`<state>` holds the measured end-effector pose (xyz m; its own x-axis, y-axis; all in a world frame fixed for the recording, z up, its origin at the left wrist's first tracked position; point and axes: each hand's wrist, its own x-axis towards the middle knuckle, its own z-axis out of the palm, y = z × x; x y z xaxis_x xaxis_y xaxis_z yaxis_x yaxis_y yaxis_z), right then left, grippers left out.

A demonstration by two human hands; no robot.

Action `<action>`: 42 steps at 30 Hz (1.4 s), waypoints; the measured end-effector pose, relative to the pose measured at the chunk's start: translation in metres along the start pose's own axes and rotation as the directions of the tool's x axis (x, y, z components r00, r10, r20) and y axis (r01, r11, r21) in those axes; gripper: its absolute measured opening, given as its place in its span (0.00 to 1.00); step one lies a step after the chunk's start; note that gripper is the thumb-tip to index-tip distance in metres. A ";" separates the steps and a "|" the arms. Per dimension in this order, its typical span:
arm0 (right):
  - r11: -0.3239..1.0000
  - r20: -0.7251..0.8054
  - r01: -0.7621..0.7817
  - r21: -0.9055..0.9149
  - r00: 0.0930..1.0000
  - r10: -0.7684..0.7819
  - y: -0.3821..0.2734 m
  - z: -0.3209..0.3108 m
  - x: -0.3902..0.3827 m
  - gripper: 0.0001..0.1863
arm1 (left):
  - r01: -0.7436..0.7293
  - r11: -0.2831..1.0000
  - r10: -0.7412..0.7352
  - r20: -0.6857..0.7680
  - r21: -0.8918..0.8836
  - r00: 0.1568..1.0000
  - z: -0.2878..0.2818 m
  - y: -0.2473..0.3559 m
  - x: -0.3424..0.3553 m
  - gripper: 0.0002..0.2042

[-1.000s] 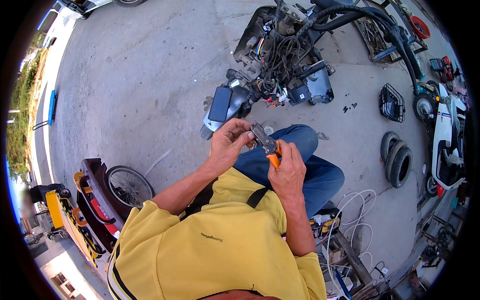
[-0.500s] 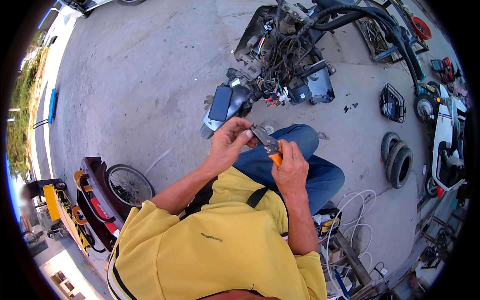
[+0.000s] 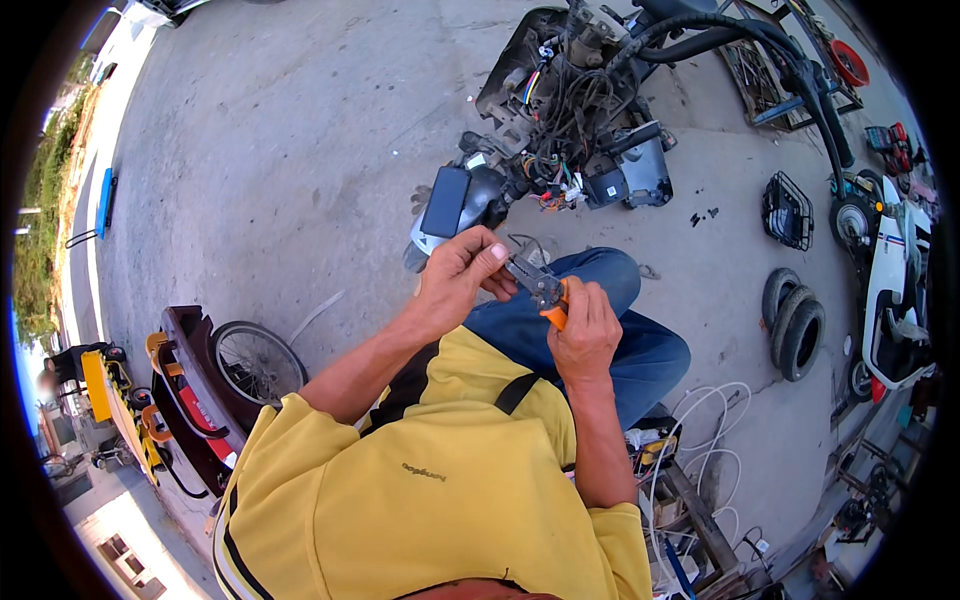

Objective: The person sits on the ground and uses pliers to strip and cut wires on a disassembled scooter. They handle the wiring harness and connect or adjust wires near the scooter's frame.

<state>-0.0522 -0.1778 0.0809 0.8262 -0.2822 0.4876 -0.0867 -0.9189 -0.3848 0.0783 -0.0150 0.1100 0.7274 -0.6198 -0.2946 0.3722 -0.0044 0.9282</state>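
One pair of orange-handled wire-stripper pliers (image 3: 546, 289) in the right hand (image 3: 583, 335), fingers wrapped round the handles; how far these are squeezed, cannot tell. Tool's head points forward and left, right at the left hand (image 3: 458, 274), whose thumb and fingertips are drawn close together; anything between them is too small to make out. Blue jeans (image 3: 612, 275) just below and right of the tool. Ahead of the grip: stripped-down scooter (image 3: 588, 45), tangled wiring harness (image 3: 580, 115) exposed. Black smartphone (image 3: 445, 200) just beyond the left hand, lying on a silver body panel (image 3: 424, 242). Well right of the grip: three tyres (image 3: 802, 340) leaning together; black wire basket (image 3: 788, 212) beyond them. Left of the grip, nearer the body: spoked wheel (image 3: 258, 365).
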 end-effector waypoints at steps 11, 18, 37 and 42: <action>0.984 -0.044 -0.001 -0.176 0.999 -0.007 -0.004 0.002 0.000 0.10 | 0.121 0.993 -0.120 0.099 -0.012 0.988 -0.011 0.001 0.004 0.10; 0.994 -0.018 -0.092 0.050 0.995 0.093 -0.008 0.006 -0.003 0.15 | 0.033 0.962 -0.007 0.097 -0.271 0.995 0.002 -0.011 0.004 0.11; 0.812 0.304 -0.400 0.425 0.908 0.288 -0.017 -0.001 -0.020 0.15 | 0.373 0.927 -0.366 0.270 0.024 0.891 -0.013 0.031 0.004 0.10; 0.968 0.182 -0.200 0.152 0.968 0.172 -0.017 -0.015 -0.005 0.16 | 0.341 0.812 -0.253 0.241 -0.474 0.937 0.003 0.007 -0.007 0.09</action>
<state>-0.0626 -0.1650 0.0967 0.8863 -0.3807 0.2636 -0.1648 -0.7913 -0.5888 0.0738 -0.0129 0.1194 0.4488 -0.7685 -0.4562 0.8236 0.1575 0.5449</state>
